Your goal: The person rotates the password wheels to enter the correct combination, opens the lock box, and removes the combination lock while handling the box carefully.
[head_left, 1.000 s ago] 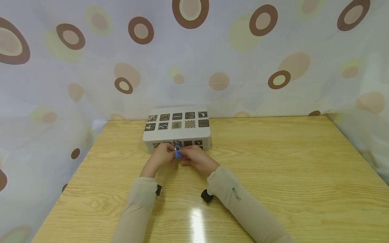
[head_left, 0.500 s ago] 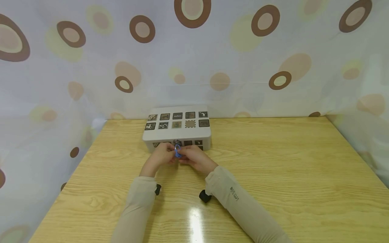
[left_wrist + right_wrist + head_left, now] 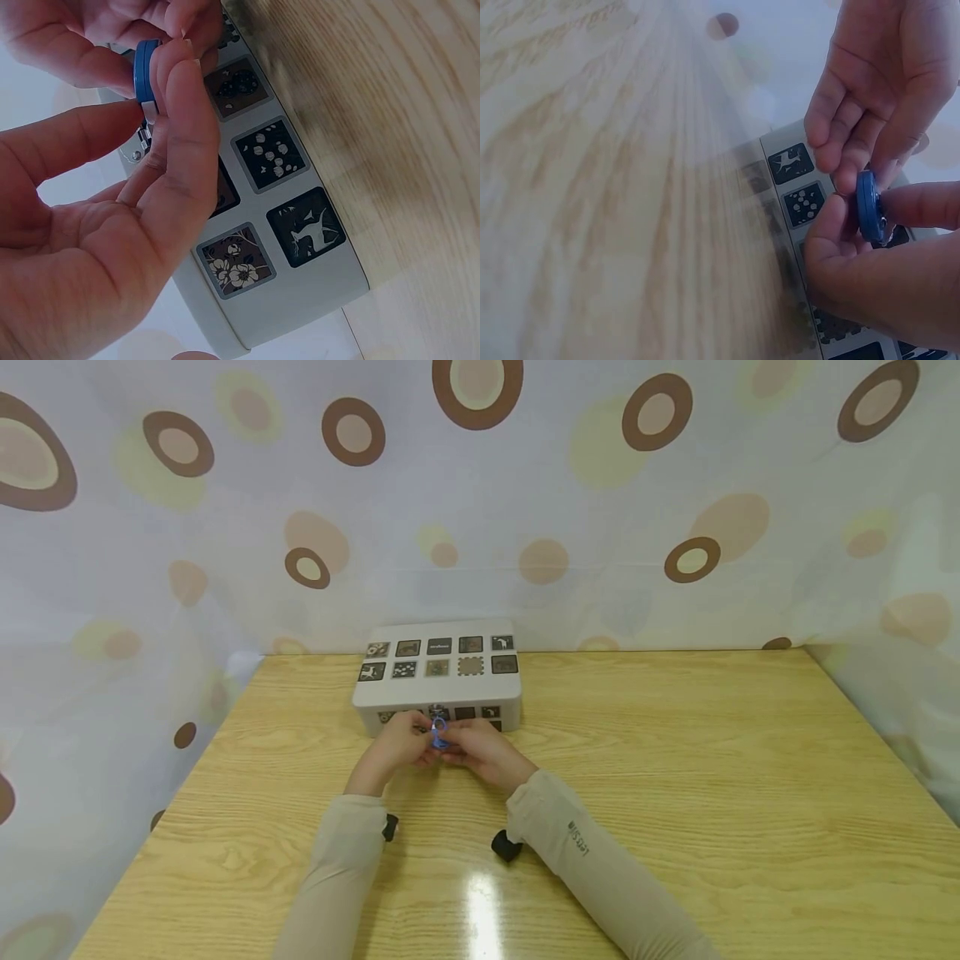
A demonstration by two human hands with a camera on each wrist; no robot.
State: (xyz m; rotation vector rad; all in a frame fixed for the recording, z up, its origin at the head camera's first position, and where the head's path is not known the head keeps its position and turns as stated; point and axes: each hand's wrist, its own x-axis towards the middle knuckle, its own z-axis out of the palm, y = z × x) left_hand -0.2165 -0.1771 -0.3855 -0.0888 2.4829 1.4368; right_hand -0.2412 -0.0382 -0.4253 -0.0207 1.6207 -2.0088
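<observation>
A small blue padlock (image 3: 438,743) hangs at the front of a white box (image 3: 408,696), just below its metal latch (image 3: 437,710). My left hand (image 3: 396,745) pinches it from the left, with the thumb on one edge and the fingers behind it. From the other side my right hand (image 3: 489,750) pinches it too, between thumb and fingers. Both wrist views show the padlock (image 3: 145,75) edge-on as a thin blue disc. Its front face is turned away or covered by fingers.
Dark picture squares (image 3: 438,646) decorate the box lid and front. The box stands at the back of a wood-grain table (image 3: 675,760), close to a hanging cloth (image 3: 585,527) with brown rings. Black wrist straps (image 3: 507,845) show under the sleeves.
The padlock has turned from showing its face to standing more edge-on, its loop tilted. My right hand has shifted slightly left; the box has stayed put.
</observation>
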